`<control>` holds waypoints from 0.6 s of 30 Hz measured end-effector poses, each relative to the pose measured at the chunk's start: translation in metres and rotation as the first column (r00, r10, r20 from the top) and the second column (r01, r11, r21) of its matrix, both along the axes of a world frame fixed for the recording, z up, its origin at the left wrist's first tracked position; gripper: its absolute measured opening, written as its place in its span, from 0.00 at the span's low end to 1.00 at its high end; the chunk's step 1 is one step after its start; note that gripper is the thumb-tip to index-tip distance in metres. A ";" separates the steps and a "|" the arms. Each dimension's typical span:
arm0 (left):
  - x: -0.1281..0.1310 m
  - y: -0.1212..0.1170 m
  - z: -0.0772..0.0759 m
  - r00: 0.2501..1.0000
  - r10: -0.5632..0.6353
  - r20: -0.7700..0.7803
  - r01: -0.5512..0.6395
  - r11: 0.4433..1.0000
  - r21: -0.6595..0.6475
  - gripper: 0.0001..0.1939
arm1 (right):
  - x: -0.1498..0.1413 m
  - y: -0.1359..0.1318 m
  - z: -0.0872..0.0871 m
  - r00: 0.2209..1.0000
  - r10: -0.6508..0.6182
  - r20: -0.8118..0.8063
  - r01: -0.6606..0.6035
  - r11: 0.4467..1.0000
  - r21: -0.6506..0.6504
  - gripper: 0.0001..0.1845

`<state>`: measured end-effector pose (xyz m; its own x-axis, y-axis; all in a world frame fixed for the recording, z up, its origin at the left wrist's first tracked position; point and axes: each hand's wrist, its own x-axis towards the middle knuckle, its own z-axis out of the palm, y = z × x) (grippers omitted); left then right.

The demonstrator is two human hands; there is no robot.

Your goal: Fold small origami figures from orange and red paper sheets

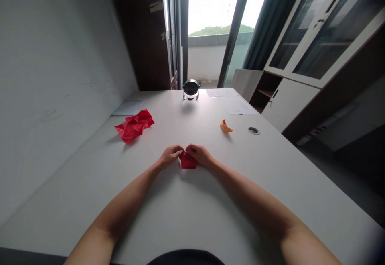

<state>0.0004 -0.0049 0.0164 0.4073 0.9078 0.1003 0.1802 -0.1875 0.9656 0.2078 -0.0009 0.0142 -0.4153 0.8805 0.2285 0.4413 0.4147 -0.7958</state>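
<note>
Folded red paper sits between a person's two hands at a white table, its straight lower edge facing the wearer and lying crosswise, its top running away beneath the fingertips. Fingers cover the upper corners, so its long axis cannot be told. The left hand is nearly closed, thumb and fingers pinching the upper left edge; just beside it, the right hand curls over the upper right, thumb and fingertips drawn together on the paper. Beyond the left hand and farther left lies a creased red sheet; beyond the right hand and slightly right, an orange folded paper points one tip upward. Well off to the right hand's far right, a white strip bears red marks too blurred to read.
</note>
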 end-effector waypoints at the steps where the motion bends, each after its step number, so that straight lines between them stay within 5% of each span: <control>1: 0.000 0.000 0.000 1.000 -0.003 0.000 0.003 1.000 0.000 0.11 | 0.000 0.000 0.000 1.000 0.001 0.003 -0.001 1.000 0.004 0.11; 18: 0.001 0.000 -0.001 1.000 -0.008 0.014 0.008 1.000 -0.001 0.10 | 0.001 0.000 -0.001 1.000 0.000 0.007 0.000 1.000 0.017 0.11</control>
<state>0.0011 -0.0047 0.0150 0.4127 0.9048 0.1054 0.1650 -0.1881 0.9682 0.2088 -0.0005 0.0135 -0.4171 0.8763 0.2410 0.4463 0.4285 -0.7856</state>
